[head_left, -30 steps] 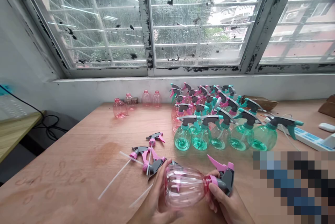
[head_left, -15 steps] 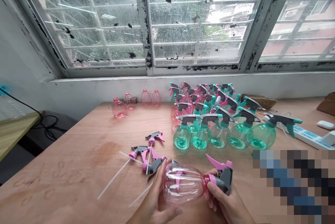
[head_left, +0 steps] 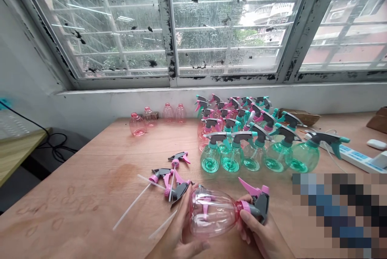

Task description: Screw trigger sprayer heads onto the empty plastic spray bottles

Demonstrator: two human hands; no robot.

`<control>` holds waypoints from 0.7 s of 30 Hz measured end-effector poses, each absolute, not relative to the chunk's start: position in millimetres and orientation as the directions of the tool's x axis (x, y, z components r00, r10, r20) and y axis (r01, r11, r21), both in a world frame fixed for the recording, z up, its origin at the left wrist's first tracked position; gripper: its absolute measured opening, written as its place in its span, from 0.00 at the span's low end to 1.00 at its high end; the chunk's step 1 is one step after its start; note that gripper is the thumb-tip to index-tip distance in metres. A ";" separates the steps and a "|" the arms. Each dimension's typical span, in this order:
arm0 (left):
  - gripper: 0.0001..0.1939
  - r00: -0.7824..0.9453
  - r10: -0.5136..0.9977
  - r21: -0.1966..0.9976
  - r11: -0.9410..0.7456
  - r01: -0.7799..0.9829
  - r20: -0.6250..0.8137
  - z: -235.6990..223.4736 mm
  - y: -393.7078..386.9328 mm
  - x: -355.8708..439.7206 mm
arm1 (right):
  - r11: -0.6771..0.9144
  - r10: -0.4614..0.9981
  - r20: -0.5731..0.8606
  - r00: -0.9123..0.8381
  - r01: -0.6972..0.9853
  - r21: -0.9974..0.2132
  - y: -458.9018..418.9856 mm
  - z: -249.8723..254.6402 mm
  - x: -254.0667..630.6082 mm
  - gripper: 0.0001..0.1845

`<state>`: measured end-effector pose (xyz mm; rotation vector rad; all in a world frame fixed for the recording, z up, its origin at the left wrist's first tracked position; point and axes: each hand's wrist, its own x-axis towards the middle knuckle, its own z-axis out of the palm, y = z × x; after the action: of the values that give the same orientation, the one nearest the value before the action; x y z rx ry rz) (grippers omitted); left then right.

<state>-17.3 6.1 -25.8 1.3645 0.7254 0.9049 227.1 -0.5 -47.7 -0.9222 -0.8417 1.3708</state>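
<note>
Your left hand [head_left: 181, 226] cups the base end of the pink bottle [head_left: 211, 212], fingers clamped around the body. The bottle lies on its side between your hands, neck pointing right. Your right hand [head_left: 256, 230] clamps the neck, fingers [head_left: 246, 199] behind and thumb in front, just below the grey-and-pink sprayer head [head_left: 262, 206]. Just left of your left hand, three loose sprayers [head_left: 178, 182] and their dip tubes [head_left: 130, 204] lie on the wooden table [head_left: 75, 198]. Farther off stand rows of green bottles [head_left: 229, 158] with sprayers fitted, and four bare pink bottles [head_left: 137, 126].
</note>
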 end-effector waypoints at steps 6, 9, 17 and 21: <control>0.52 0.483 0.873 0.992 -0.016 -0.128 0.077 -24.3 7.1 -13.8 | -0.026 0.999 -0.042 0.029 -0.413 -0.910 -0.7 -48.8 228.0 0.24; 0.52 0.483 0.872 0.991 -0.009 -0.133 0.073 -22.7 6.3 -13.4 | -0.026 0.999 -0.044 0.031 -0.429 -0.903 -0.5 -48.4 227.5 0.23; 0.56 0.490 0.869 0.996 -0.038 -0.083 0.073 -26.3 6.5 -15.8 | -0.027 0.999 -0.040 0.020 -0.428 -0.903 -0.6 -47.6 227.5 0.23; 0.51 0.498 0.864 0.995 -0.038 -0.095 0.081 -29.0 9.3 -15.6 | -0.013 0.999 -0.034 0.042 -0.423 -0.906 -0.6 -48.8 226.7 0.23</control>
<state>-15.6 9.3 -29.0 1.3966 0.7290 0.8944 226.7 -0.6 -48.8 -0.9223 -0.8374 1.3665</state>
